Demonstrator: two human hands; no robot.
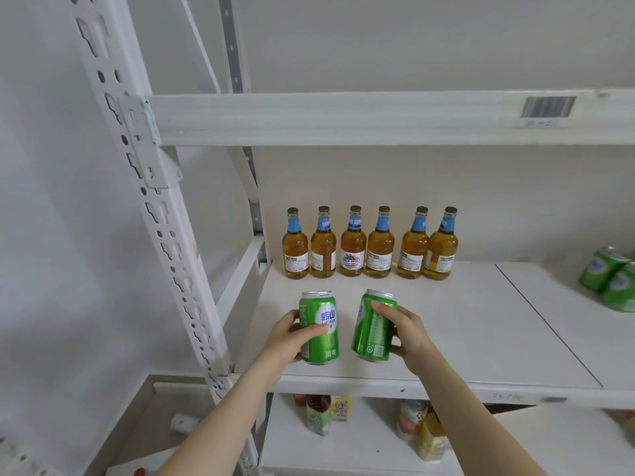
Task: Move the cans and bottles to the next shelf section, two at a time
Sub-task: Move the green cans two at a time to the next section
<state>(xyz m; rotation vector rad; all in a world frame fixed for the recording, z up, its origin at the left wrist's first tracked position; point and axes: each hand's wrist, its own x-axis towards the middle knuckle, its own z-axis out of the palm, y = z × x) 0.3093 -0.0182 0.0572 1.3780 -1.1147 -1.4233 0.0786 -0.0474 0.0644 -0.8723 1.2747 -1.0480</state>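
Nearest the lens, the left hand (288,338) wraps the upright left can (321,328) at mid-body; the right hand (407,333) wraps the right can (374,328), which is tilted. Both sit near the shelf (481,338) front edge. Thin metal walls are judged light, smooth and easily dented: grip mid-body with moderate pressure. Six glass bottles (354,245) stand at the rear. These are judged heavier and fragile; take each by the body, not the neck

A left green aluminium can (319,328) with white lettering is upright in the left hand (285,341). A right green can (372,326) is slightly tilted in the right hand (409,333). Both are over the front of the white shelf (481,321). Six amber glass bottles (354,247) with blue neck labels stand in a row at the back. More green cans (610,280) sit on the section to the right.
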